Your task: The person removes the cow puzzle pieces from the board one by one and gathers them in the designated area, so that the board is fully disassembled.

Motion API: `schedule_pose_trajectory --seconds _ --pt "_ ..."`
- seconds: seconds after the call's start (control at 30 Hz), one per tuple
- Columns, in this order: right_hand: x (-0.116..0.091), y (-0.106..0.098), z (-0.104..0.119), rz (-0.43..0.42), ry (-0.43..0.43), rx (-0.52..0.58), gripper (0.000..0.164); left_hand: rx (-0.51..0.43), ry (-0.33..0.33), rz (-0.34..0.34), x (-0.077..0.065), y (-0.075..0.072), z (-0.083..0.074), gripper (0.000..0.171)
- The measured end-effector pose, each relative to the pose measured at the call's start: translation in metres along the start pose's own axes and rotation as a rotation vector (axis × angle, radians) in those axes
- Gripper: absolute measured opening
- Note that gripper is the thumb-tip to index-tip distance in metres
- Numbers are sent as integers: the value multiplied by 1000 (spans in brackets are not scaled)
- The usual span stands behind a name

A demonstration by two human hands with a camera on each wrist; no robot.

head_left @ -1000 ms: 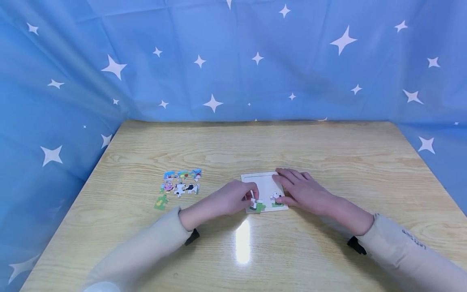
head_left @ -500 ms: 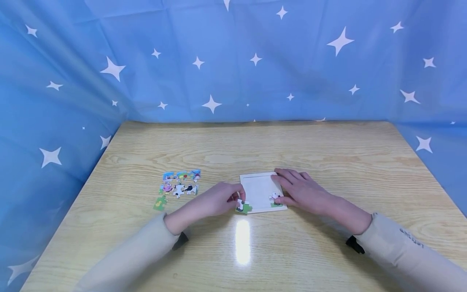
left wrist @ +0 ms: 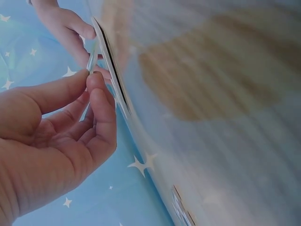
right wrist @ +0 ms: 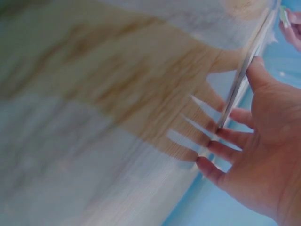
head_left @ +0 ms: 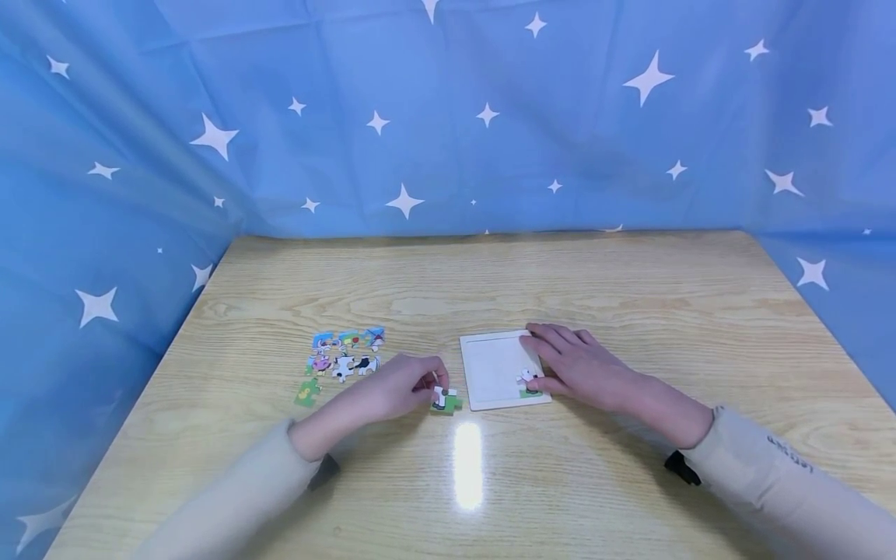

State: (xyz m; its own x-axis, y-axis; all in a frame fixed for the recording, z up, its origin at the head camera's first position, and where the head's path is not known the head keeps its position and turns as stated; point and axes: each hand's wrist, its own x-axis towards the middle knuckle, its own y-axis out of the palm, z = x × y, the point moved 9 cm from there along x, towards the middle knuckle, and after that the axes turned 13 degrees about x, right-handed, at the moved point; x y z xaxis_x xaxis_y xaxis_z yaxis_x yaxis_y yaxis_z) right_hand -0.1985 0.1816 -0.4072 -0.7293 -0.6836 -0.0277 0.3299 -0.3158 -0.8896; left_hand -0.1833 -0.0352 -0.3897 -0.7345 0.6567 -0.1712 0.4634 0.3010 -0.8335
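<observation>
My left hand (head_left: 406,383) pinches a jigsaw piece (head_left: 448,402), green and white, between thumb and fingertips. In the left wrist view the piece (left wrist: 92,57) is seen edge-on, raised off the table. To the right of it lies a square white puzzle board (head_left: 495,369) with a raised rim. Another green-and-white puzzle piece (head_left: 528,389) sits in the board's near right corner. My right hand (head_left: 588,369) rests along the board's right side, thumb by that corner piece. Its fingers look spread and fairly straight in the right wrist view, touching the table and board edge.
Several loose jigsaw pieces (head_left: 343,365) lie in a rough grid left of the board, with a green piece (head_left: 306,391) nearest me. The wooden table (head_left: 595,288) ends at a blue star-patterned curtain (head_left: 448,117) behind and on both sides.
My left hand has lifted the green-and-white jigsaw piece from the board's near left corner and carried it left, off the board. The right hand has stayed in place.
</observation>
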Motion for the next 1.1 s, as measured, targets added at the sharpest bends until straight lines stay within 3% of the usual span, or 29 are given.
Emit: schedule_pose_trajectory --seconds 0.63,1.1 --pt "0 -1 1 -3 -12 -2 69 -42 -36 -26 -32 -14 33 16" --pt "0 -1 2 8 16 5 70 -19 -22 -56 -54 -21 45 14"
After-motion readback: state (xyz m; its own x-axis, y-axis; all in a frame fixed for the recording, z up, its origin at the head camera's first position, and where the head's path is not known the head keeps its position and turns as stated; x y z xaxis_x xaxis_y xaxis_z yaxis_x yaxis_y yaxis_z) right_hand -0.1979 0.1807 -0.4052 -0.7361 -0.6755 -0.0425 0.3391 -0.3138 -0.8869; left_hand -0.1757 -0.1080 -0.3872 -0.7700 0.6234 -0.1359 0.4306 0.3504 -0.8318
